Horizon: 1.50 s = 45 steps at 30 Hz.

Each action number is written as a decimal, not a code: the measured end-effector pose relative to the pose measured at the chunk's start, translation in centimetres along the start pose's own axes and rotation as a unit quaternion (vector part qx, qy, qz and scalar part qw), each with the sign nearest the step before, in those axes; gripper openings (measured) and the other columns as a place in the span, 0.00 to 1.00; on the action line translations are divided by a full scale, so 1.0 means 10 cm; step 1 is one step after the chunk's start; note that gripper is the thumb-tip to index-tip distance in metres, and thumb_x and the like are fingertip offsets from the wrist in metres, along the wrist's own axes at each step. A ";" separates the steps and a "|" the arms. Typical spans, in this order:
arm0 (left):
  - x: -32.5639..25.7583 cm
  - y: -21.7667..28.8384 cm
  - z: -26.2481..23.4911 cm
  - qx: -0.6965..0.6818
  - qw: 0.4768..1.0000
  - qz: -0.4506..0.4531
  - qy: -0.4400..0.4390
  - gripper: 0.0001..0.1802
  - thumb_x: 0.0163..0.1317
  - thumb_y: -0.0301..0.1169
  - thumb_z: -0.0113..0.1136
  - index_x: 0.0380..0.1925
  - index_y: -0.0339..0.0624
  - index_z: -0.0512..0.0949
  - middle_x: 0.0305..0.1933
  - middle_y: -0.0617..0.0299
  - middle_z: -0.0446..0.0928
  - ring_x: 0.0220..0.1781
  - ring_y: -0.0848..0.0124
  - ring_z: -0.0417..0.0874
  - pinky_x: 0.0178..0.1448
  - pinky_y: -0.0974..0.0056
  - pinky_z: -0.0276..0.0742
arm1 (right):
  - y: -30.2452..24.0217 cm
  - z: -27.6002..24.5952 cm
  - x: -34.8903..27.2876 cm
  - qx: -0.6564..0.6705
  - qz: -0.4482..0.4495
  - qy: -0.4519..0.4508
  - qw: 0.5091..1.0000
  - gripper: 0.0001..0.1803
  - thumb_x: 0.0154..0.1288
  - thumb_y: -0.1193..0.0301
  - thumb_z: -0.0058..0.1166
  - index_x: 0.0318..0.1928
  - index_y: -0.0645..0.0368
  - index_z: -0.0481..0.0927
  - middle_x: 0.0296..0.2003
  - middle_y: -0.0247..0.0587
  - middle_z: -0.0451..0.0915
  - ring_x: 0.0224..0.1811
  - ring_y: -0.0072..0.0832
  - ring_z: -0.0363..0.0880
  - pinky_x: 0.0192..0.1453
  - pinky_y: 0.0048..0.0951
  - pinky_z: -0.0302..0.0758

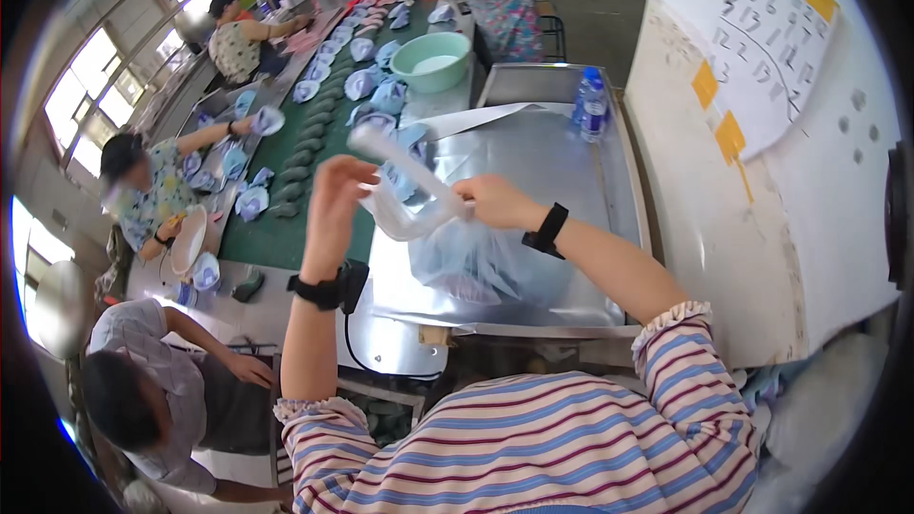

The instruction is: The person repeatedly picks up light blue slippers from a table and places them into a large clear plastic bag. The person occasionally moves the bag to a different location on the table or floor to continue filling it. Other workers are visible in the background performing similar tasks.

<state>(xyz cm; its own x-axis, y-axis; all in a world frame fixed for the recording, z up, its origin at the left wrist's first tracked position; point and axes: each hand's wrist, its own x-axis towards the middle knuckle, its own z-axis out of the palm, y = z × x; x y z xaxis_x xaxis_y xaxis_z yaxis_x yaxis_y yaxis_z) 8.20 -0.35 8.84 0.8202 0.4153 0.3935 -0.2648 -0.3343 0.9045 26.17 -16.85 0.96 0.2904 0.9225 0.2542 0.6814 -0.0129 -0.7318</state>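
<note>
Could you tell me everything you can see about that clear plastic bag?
The plastic bag is thin, see-through and creased, with a bulging body that looks pale blue; what is inside is too hazy to name. It appears to rest on the shiny metal tray. Its upper part seems drawn into whitish bands stretching leftward, blurred. The right hand pinches it near the top; the left hand is beside the bands, whether touching is unclear.

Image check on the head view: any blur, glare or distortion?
Head view: the left hand and upper part of the plastic bag look motion-blurred; glare brightens the metal tray; windows at picture left are overexposed; edges bend near the dark rim.
</note>
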 end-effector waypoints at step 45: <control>-0.74 -0.70 -0.50 0.408 0.887 0.091 -0.196 0.09 0.52 0.29 0.55 0.24 0.42 0.64 0.20 0.56 0.69 0.21 0.58 0.74 0.26 0.57 0.69 | 0.06 0.64 0.72 -0.073 -0.454 -0.198 0.866 0.07 0.33 0.74 0.52 0.15 0.57 0.67 0.21 0.42 0.71 0.30 0.40 0.72 0.45 0.35 0.73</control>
<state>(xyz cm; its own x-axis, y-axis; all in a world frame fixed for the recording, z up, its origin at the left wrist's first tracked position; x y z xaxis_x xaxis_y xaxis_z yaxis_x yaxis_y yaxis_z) 1.43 3.09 0.43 0.9574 0.0193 0.2882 -0.0862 -0.9332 0.3488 24.36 -7.78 -1.64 -0.6428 0.6374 0.4250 0.5939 0.7650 -0.2492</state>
